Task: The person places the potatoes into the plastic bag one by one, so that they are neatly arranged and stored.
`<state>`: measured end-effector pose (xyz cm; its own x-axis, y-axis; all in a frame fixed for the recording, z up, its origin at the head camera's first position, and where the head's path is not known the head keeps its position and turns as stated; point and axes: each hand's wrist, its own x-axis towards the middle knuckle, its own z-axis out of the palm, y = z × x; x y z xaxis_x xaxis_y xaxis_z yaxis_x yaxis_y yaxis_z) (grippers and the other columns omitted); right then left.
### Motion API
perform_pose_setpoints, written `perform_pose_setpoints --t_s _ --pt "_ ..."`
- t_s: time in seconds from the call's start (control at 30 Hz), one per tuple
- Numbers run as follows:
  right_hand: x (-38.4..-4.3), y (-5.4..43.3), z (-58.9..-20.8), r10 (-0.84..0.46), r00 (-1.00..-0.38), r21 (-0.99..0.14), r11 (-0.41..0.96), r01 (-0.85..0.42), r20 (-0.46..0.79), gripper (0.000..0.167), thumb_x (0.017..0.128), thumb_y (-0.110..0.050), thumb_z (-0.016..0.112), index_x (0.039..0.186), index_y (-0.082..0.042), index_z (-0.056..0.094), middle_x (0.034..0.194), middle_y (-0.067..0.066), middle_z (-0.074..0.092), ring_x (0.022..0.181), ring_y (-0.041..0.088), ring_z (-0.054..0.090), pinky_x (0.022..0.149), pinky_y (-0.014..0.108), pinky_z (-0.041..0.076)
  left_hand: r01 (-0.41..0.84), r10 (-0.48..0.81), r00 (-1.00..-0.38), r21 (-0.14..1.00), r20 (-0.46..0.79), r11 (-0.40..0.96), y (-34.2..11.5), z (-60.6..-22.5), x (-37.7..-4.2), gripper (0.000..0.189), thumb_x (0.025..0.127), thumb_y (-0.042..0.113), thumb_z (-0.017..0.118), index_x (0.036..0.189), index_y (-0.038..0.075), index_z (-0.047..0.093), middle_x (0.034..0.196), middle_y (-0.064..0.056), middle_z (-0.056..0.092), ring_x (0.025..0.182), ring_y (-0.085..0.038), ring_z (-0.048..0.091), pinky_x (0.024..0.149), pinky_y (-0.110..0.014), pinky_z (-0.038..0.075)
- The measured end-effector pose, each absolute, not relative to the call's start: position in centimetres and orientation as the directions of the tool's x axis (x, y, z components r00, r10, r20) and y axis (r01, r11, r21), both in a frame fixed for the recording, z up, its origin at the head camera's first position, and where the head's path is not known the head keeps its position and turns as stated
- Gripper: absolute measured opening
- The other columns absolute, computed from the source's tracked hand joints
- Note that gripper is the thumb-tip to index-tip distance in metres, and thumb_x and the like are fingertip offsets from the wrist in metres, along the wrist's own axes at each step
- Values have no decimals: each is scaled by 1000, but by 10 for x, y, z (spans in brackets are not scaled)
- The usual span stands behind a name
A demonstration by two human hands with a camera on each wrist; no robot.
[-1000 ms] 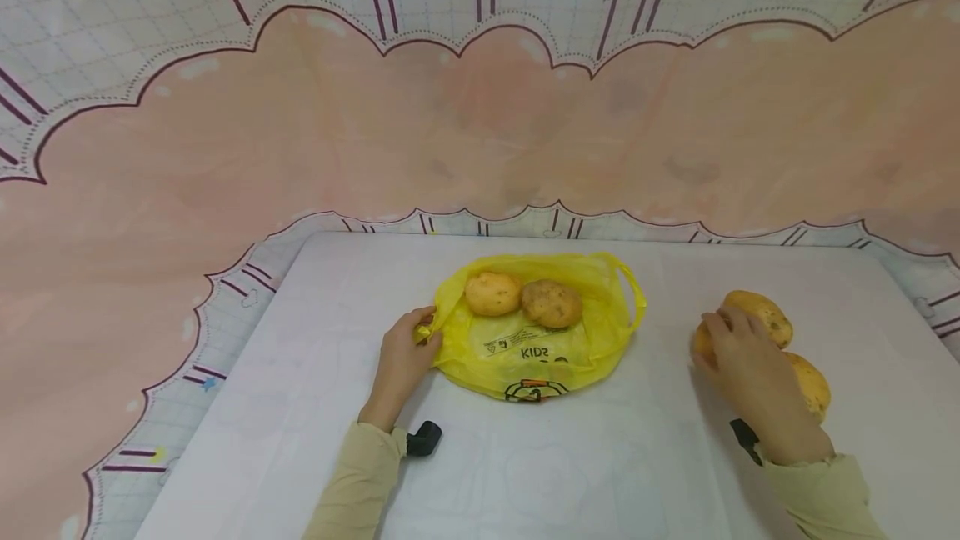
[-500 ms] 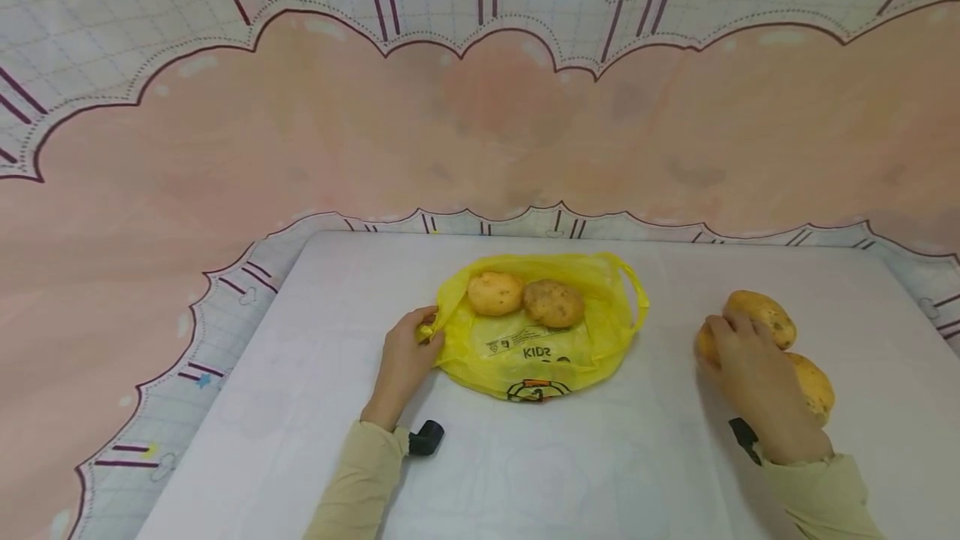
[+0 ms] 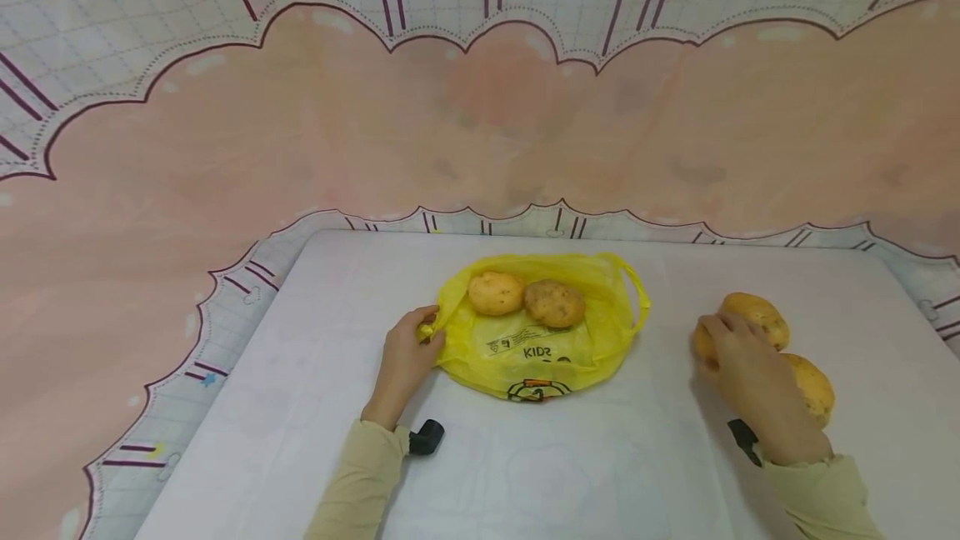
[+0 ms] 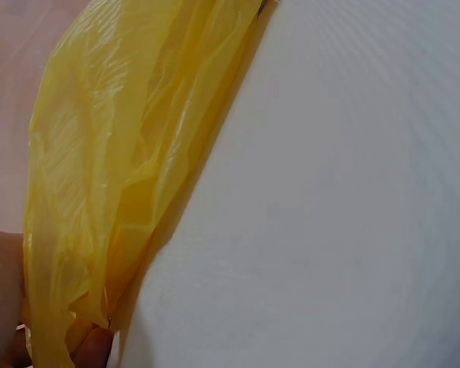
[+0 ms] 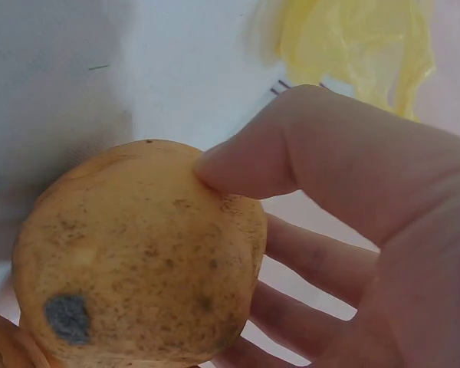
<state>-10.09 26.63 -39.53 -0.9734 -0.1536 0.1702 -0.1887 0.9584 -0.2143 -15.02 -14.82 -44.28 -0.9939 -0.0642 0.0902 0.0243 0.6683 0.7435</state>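
Observation:
A yellow plastic bag [image 3: 487, 365] lies with its mouth spread open, and two potatoes [image 3: 497, 294] rest side by side inside it. At its left edge my left hand [image 3: 405, 365] pinches the bunched plastic, the handle gathered between thumb and fingers; the left wrist view shows the bag's side [image 4: 100, 153] rising from the fingers. Off to the right, my right hand [image 3: 757, 386] grips a potato [image 5: 146, 253], thumb on one side and fingers on the other. A dark grey patch marks this potato's skin. From above, the hand covers most of it.
Beyond the right hand sits another potato [image 3: 757, 317], and one more potato [image 3: 812, 390] lies beside the wrist. All stand on a white-covered table [image 3: 570, 473]. A patterned cloth [image 3: 480, 132] hangs behind the table's far edge.
The right hand and the potato it grips have shifted very slightly left, as has the potato behind them. The left hand and bag stay put.

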Motion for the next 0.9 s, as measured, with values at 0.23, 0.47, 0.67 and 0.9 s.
perform_pose_setpoints --t_s 0.23,0.47,0.67,0.9 --pt "-103 265 -393 -153 -971 -229 954 -194 186 41 80 -5 75 115 10 60 118 35 56 102 56 55 80 65 49 14 -68 -994 740 81 673 -149 -443 -150 43 91 8 68 132 1 60 120 -17 66 117 -32 59 102 -46 48" --pt "-103 263 -391 -175 -959 -231 946 -226 223 41 79 -4 74 115 10 60 117 34 58 106 54 54 83 65 49 17 -68 -994 738 84 674 -149 -444 -150 42 90 8 68 131 1 61 120 -16 66 115 -32 59 101 -45 48" --pt "-103 260 -387 -173 -966 -234 948 -216 193 43 80 -7 73 118 10 59 120 34 57 110 53 53 90 66 46 22 -66 -994 737 90 675 -148 -443 -150 42 90 8 68 131 0 61 119 -17 66 115 -32 60 101 -46 48" --pt "-103 255 -385 -177 -966 -239 946 -221 190 41 82 -9 72 117 8 60 120 33 57 110 51 54 90 65 47 20 -67 -994 737 88 675 -148 -442 -150 42 90 8 68 131 1 61 119 -17 66 115 -32 60 100 -45 48"
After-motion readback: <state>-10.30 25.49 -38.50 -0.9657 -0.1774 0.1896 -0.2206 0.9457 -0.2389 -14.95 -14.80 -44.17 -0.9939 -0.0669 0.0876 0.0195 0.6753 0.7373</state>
